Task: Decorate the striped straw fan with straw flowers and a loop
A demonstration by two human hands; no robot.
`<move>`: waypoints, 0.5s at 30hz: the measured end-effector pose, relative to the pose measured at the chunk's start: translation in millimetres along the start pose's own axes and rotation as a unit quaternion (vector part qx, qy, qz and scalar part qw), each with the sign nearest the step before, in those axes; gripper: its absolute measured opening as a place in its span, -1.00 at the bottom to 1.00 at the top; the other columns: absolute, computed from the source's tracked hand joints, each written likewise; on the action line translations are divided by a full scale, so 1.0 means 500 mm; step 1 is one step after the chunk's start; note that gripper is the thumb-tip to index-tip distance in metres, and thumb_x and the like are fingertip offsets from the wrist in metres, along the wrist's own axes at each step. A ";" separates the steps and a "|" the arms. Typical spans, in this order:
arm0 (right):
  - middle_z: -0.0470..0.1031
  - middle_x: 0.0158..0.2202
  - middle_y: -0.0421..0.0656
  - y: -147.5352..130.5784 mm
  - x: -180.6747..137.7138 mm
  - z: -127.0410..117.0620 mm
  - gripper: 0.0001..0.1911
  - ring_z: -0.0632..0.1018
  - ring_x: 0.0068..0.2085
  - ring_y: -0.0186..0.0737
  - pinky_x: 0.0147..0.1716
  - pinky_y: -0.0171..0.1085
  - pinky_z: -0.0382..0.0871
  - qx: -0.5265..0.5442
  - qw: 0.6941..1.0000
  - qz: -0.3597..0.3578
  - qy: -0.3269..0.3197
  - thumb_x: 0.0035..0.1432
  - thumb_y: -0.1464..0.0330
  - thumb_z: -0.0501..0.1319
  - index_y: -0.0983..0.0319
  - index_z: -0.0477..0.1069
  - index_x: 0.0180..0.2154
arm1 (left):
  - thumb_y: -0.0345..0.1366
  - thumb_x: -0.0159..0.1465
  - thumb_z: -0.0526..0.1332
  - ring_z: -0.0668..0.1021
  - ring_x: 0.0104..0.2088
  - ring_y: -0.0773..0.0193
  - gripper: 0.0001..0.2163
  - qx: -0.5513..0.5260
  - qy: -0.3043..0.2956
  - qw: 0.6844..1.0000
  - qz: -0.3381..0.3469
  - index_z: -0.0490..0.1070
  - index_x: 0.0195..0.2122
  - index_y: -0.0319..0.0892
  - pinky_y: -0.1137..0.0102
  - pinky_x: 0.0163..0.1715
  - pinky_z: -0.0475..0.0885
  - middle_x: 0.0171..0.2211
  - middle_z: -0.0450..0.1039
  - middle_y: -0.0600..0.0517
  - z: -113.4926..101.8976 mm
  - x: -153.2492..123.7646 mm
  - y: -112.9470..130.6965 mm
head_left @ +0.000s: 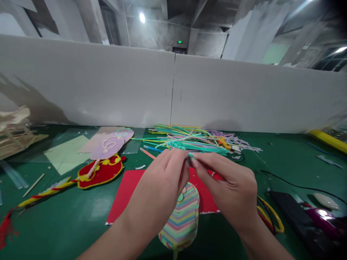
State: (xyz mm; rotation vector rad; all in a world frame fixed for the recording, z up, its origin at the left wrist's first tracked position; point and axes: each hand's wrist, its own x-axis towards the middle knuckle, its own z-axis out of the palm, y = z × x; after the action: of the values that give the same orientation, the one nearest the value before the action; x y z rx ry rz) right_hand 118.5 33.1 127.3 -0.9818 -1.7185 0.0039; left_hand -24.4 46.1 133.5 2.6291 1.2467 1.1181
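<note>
Both my hands meet above the table's middle. My left hand (165, 180) is closed, its fingers pinched on a teal pipe cleaner (177, 145) whose knotted end sticks out above them. My right hand (230, 184) pinches the same teal pipe cleaner from the right, thumb and forefinger pressed together. Under my hands lies a pastel striped pouch-shaped craft piece (181, 220) on a red sheet (123, 196). Just beyond my fingers lies a loose heap of coloured pipe cleaners (189, 137).
A red and yellow craft piece (101, 173) and a lilac one (111, 144) lie to the left on the green table (67, 216). Pale green paper (66, 155), wooden sticks, a black cable (292, 184), a dark tool (298, 220) at right. A white partition (173, 90) closes the back.
</note>
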 end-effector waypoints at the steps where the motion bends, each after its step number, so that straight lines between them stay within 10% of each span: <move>1: 0.56 -0.38 -0.19 0.000 0.000 -0.001 -0.88 0.55 -0.35 -0.37 -0.26 -0.47 0.42 0.000 1.000 0.004 -0.001 0.05 0.54 0.19 0.30 0.48 -0.35 | -0.43 0.27 0.01 0.39 -0.41 0.35 -0.94 -0.008 0.002 1.000 -0.003 0.21 -0.32 -0.17 0.46 -0.44 0.29 -0.42 0.31 0.10 0.000 0.001 0.000; 15: 0.57 -0.41 -0.26 0.011 0.003 0.000 -0.90 0.55 -0.41 -0.37 -0.32 -0.44 0.43 0.001 0.998 0.061 -0.002 0.03 0.50 0.24 0.22 0.50 -0.38 | -0.48 0.26 -0.02 0.37 -0.41 0.33 -0.88 0.001 -0.006 1.000 0.020 0.21 -0.27 -0.15 0.45 -0.47 0.27 -0.39 0.31 0.08 0.004 -0.001 -0.013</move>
State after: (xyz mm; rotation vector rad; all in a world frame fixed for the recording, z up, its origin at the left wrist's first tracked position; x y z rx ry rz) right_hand 121.9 37.8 125.9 -1.0841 -1.6598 0.0859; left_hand -27.9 50.5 129.8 2.6702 1.1994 1.1041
